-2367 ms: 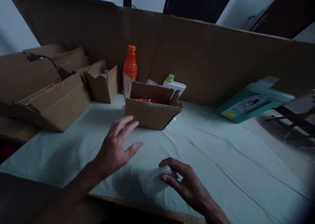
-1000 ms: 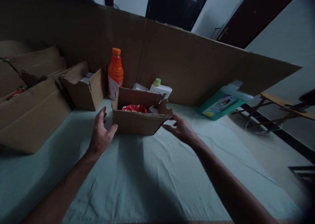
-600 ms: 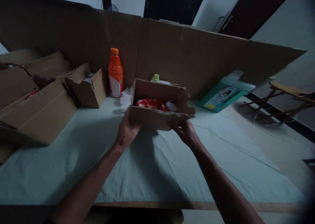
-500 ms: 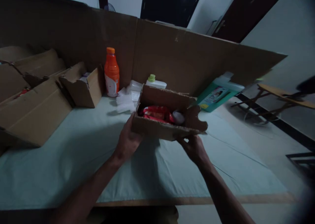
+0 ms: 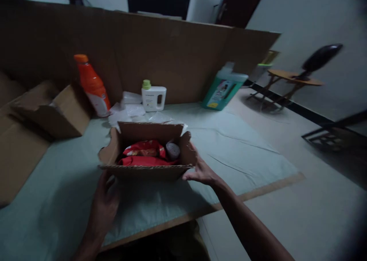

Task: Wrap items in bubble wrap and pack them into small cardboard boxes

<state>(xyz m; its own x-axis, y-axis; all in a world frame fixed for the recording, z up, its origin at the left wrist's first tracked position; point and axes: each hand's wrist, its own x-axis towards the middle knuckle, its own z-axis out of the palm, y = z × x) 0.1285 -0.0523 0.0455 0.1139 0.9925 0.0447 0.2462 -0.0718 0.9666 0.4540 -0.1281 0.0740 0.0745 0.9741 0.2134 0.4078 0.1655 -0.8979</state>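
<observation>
An open cardboard box (image 5: 134, 171) is held over the pale green sheet (image 5: 237, 146). Inside lie red packets (image 5: 143, 154) and a small round white item (image 5: 172, 150). My left hand (image 5: 104, 201) grips the box's front left corner from below, fingers curled under it. My right hand (image 5: 200, 171) holds the box's right end, thumb against the side flap.
Along the cardboard back wall (image 5: 177, 58) stand an orange bottle (image 5: 92, 85), a white jug with a green cap (image 5: 153, 97), clear plastic packs (image 5: 129, 104) and a teal jug (image 5: 223, 88). More cardboard boxes (image 5: 54, 111) sit at left. A small round table (image 5: 289, 79) stands at right.
My hands took hold of the box at the back of the sheet and carried it toward me. The view has swung to the right.
</observation>
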